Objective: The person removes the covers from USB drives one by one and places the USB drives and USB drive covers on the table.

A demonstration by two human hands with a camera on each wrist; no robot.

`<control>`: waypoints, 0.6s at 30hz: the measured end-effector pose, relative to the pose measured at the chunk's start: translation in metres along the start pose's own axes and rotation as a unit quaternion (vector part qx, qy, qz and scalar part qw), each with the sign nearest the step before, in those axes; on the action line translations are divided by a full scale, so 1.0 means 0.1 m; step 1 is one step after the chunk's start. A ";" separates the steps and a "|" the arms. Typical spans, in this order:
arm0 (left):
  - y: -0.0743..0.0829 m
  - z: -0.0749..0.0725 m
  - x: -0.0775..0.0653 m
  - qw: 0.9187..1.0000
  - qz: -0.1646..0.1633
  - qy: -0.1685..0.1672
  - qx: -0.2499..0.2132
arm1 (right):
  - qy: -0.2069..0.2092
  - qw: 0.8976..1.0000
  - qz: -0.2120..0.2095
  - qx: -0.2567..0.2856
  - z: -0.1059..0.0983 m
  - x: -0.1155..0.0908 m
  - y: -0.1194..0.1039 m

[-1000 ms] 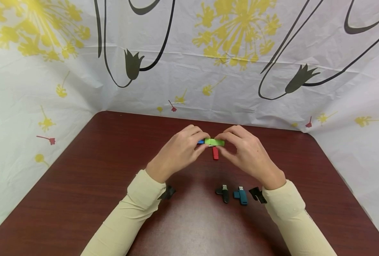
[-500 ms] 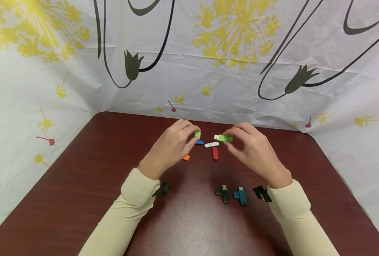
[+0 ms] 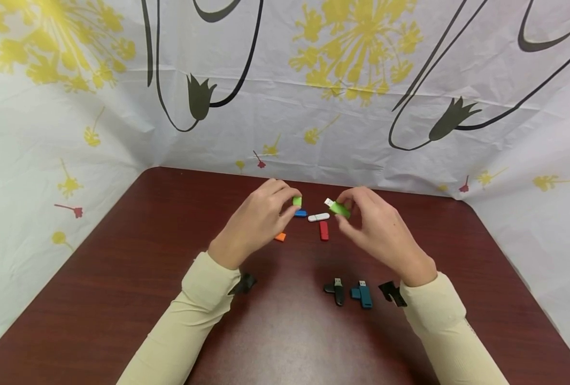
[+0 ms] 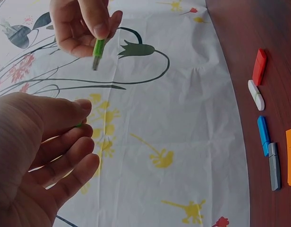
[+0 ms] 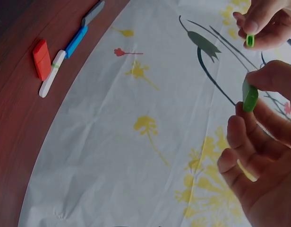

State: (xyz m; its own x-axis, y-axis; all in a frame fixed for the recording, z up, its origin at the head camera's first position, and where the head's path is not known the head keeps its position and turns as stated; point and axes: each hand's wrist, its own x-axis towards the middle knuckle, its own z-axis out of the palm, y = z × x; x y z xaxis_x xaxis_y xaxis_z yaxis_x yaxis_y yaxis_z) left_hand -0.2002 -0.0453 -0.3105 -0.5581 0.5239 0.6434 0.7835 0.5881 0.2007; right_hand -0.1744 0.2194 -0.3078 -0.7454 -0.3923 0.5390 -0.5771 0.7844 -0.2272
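Flower-printed white sheeting (image 3: 275, 69) rises behind a dark red bench (image 3: 184, 214). Two cream sleeves (image 3: 189, 321) slant forward and inward. Above the bench, the right grip (image 3: 383, 230) and left grip (image 3: 258, 222) face each other, fingers (image 3: 287, 192) bent: the right pinches a green USB stick (image 3: 340, 209), plug (image 3: 329, 202) aimed leftward; the left pinches a green cap (image 3: 297, 201), apart from it.

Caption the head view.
Left hand pinches a small green cap; right hand holds an uncapped, rectangular green USB stick.
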 end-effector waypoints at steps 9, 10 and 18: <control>0.00 -0.01 0.00 1.000 0.001 -0.001 0.002 | -0.092 0.996 0.013 -0.015 0.12 -0.05 -0.15; 0.00 -0.01 0.00 1.000 0.002 0.001 0.001 | -0.106 0.994 0.012 -0.018 0.15 -0.06 -0.17; 0.00 -0.01 -0.01 1.000 0.003 -0.001 0.006 | -0.271 0.962 0.039 0.013 0.39 -0.13 -0.31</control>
State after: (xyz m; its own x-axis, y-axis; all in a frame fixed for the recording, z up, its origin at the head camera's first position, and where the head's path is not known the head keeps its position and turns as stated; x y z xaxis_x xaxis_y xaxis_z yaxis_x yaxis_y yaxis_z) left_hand -0.1997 -0.0465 -0.3106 -0.5539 0.5286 0.6433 0.7835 0.5924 0.1877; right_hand -0.1602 0.1815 -0.3390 -0.8470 -0.5313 0.0190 -0.5155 0.8120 -0.2738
